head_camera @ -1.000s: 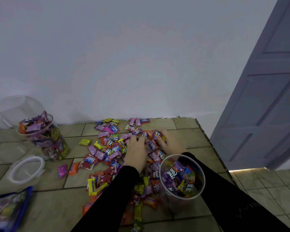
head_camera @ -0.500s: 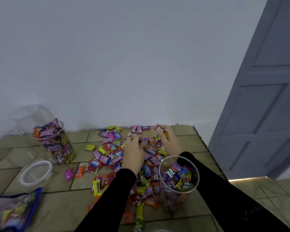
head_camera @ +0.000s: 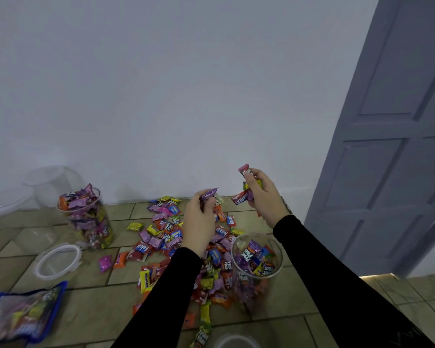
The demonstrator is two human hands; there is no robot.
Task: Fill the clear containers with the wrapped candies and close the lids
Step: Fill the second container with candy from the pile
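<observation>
A heap of wrapped candies [head_camera: 171,237] in pink, red, yellow and orange lies spread on the tiled counter. My left hand [head_camera: 200,219] is raised above the heap, closed around a few candies with a purple wrapper sticking out. My right hand [head_camera: 260,194] is higher and to the right, gripping several candies. Below my right hand stands an open clear container [head_camera: 258,270], partly filled. A second clear container [head_camera: 88,219], heaped to its rim, stands at the left with no lid on.
A white-rimmed clear lid [head_camera: 58,259] lies flat near the full container. Empty clear containers [head_camera: 48,182] stand against the wall at the far left. A blue-edged candy bag [head_camera: 23,312] lies at the lower left. The counter edge and a grey door [head_camera: 392,151] are to the right.
Both hands closed on candies in the heap and lifted off it; the right hand rose highest. The camera tilted, shifting the scene lower in view.
</observation>
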